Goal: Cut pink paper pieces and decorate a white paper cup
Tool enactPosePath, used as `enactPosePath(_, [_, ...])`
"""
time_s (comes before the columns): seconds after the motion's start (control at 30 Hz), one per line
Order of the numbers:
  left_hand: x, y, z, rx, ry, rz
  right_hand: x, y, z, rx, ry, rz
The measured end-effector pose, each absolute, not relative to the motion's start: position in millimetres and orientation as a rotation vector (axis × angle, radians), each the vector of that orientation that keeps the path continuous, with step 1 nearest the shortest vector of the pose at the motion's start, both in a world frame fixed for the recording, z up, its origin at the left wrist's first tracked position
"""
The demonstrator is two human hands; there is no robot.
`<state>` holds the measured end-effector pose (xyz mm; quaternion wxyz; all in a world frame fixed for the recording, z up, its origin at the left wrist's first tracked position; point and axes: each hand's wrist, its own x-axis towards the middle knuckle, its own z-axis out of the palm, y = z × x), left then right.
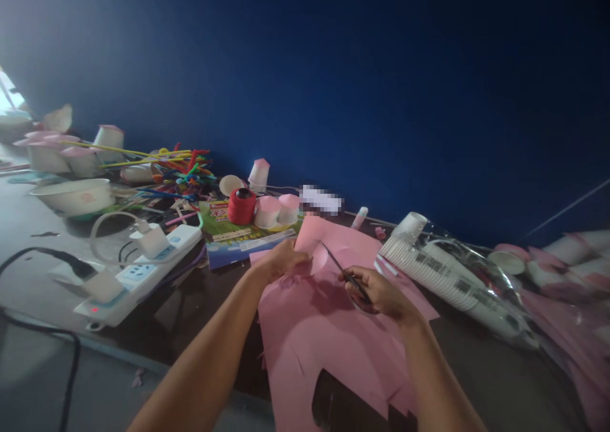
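Observation:
Pink paper lies spread over the dark table, with a large cut-out gap near its front edge. My left hand pinches a pink piece at its left side, fingers closed on it. In my right hand is a pair of dark scissors, fingers wrapped round the handles. The blades point up and left, their tip by the upper edge of the held piece. Whether the blades touch the paper cannot be made out.
On the left are a power strip with plugs, a white bowl and colourful pipe cleaners. A red thread spool stands behind my left hand. Stacked paper cups in plastic lie at right, a glue stick behind.

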<state>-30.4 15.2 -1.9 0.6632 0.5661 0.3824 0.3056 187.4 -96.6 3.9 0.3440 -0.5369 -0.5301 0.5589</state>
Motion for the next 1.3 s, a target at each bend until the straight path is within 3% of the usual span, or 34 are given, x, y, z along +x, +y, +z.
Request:
enactPosePath(0.37, [-39.6,16.1,1.4,1.254,0.802,0.616,193.1,-103.8,13.3,-1.349,-1.373,1.566])
enactPosePath(0.73, [-20.4,8.6,0.8,0.663,0.204,0.902,168.5,-81.5,-6.4,-1.226,-1.185,1.173])
enactPosePath(1.3, [3.3,0.1,-4.9,0.943,0.801,1.204,151.7,-82.3,-26.4,-1.363,-1.335,1.05])
